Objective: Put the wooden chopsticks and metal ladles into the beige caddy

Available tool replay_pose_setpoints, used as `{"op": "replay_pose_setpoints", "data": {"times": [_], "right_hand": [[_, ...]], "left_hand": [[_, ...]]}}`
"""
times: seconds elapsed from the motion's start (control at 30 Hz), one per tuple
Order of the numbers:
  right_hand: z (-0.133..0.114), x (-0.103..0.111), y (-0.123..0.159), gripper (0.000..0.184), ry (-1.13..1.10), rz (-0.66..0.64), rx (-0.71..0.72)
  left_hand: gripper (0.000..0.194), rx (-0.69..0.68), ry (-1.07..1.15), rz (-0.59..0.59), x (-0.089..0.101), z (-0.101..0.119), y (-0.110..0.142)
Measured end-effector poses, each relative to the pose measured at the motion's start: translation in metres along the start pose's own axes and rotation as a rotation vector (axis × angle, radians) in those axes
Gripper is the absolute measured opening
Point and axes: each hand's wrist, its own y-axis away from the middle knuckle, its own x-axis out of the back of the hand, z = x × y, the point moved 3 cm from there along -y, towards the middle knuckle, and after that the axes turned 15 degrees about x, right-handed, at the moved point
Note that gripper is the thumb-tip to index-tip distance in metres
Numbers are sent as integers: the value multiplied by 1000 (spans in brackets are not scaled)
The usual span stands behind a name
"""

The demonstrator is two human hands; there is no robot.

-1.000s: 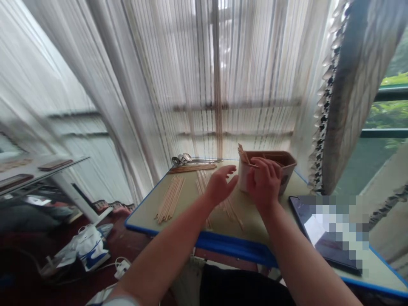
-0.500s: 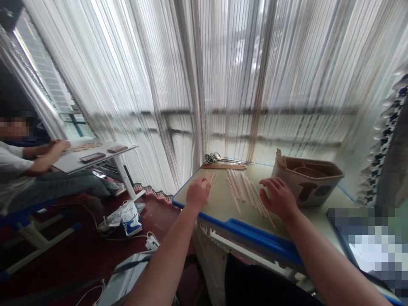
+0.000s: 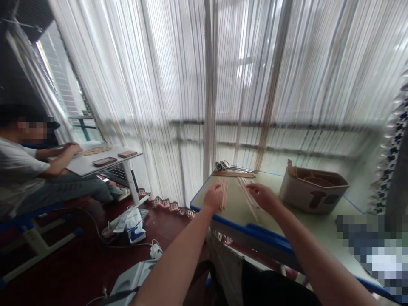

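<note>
Several long-handled metal spoons (image 3: 238, 167) are laid beyond both hands, with a bundle of brown wooden sticks (image 3: 234, 174) set just nearer. An off-white caddy with a brown rim (image 3: 296, 195) is stood right of the right hand (image 3: 262, 196). All are carried on a pale tabletop with blue edging (image 3: 280, 221). Well left of the left hand (image 3: 213, 196), a white table (image 3: 84, 165) is occupied by a seated person (image 3: 19, 170).

Partly hidden: the left group of thin pale wooden sticks (image 3: 224, 193), by the left hand; the right group of thin pale wooden sticks (image 3: 244, 188), by the right hand. The tabletop beyond the right forearm is masked by pixels. Fingers of both hands are bent, slightly blurred; whether sticks are pinched cannot be told.

Long axes: left group, pointed almost straight away from the body; right group, between the hands, slanted, far ends leftward; brown bundle, crosswise.
</note>
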Motion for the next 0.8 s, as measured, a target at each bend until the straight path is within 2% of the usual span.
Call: {"op": "replay_pose_setpoints", "data": {"times": [0.1, 0.23, 0.3, 0.4, 0.53, 0.8], "right_hand": [[-43, -36, -16, 36, 37, -63, 112], [-69, -67, -13, 35, 88, -176, 91], [-72, -70, -8, 35, 106, -217, 74], [-72, -65, -2, 37, 154, -186, 28], [-71, -64, 0, 36, 151, -194, 52], [-52, -63, 3, 38, 188, -135, -137]], "left_hand": [[37, 5, 15, 4, 0, 0, -3], [41, 26, -20, -6, 1, 0, -3], [38, 18, -81, -35, 0, 2, -2], [35, -2, -183, -73, -1, 5, 0], [35, 9, -227, -66, 1, 8, 2], [29, -25, -249, -45, 2, 7, 3]]}}
